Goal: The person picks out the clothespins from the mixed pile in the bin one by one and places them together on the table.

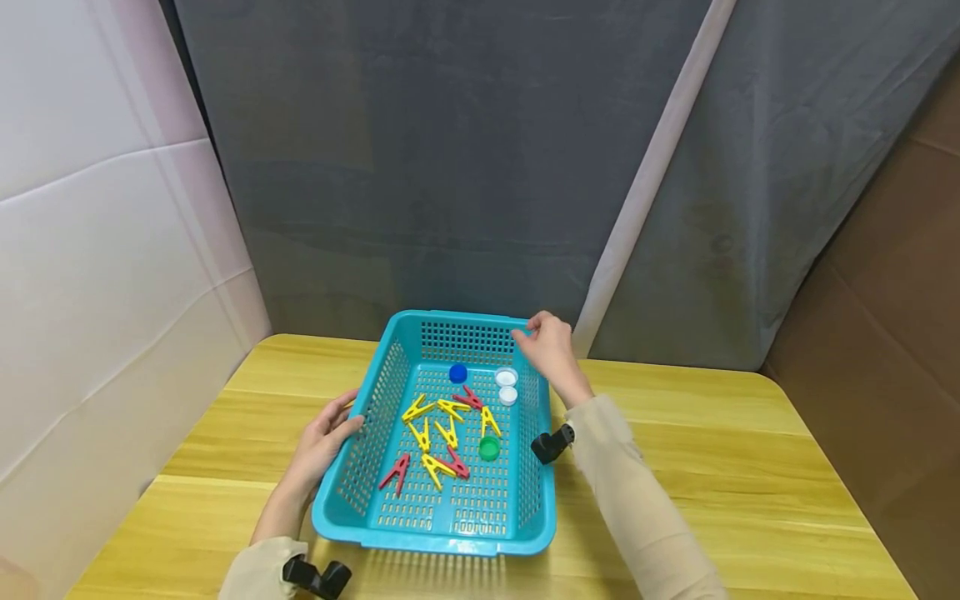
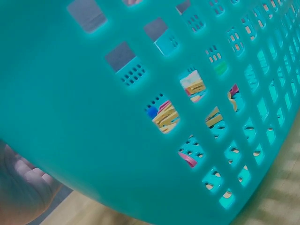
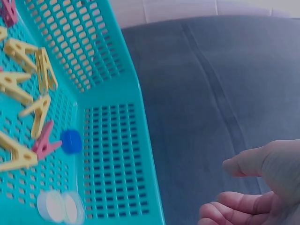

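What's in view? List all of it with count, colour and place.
Basket: 1, turquoise, centre
Clothespins: 9, six yellow and three red, in basket
Lids: 4, two white, one blue, one green, in basket
Table: 1, yellow, below basket
Backdrop: 1, grey, behind table
Strip: 1, whitish, across backdrop
Side sheets: 2, white left, brown right
Cameras: 2, black, wrists
Sleeves: 2, beige, forearms
Left hand: 1, bare, basket's left side
Right hand: 1, bare, by basket's far right corner

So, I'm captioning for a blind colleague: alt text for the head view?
A person's left hand holds the left side of a turquoise basket of yellow clothespins, red clothespins and round caps; the right hand is near its far right corner. A wooden table lies beneath.
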Motion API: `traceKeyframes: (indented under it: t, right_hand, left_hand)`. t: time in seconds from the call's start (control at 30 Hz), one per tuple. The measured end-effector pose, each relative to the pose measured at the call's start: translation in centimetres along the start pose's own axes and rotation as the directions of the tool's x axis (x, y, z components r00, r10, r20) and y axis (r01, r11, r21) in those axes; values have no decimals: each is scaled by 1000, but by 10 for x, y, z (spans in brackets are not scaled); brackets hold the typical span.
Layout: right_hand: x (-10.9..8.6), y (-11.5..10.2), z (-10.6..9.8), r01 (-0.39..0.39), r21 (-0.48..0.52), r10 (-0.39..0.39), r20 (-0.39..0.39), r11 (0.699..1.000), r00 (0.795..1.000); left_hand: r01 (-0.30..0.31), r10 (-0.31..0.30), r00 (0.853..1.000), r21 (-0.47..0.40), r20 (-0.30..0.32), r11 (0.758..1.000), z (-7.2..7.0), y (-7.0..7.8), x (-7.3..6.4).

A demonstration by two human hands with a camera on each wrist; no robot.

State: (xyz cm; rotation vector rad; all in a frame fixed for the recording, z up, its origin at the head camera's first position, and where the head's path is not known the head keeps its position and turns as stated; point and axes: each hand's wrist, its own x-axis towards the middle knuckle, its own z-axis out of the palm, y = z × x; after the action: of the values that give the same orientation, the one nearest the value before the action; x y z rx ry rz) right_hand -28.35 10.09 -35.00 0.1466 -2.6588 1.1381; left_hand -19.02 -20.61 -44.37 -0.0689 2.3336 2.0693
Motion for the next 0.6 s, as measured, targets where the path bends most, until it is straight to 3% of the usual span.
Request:
traceKeyframes:
  t: [0.4,0.6]
  right_hand:
    - [-5,-22,34,96,132,-113,127,987,986]
    - [-3,-25,51,58,206,-104,218,977,971]
  left_hand:
    - [9,-9,1000,-4,-6,1000,-1,1,-2]
    - [9,-9,1000,-22,-4,1000,0,2,-2]
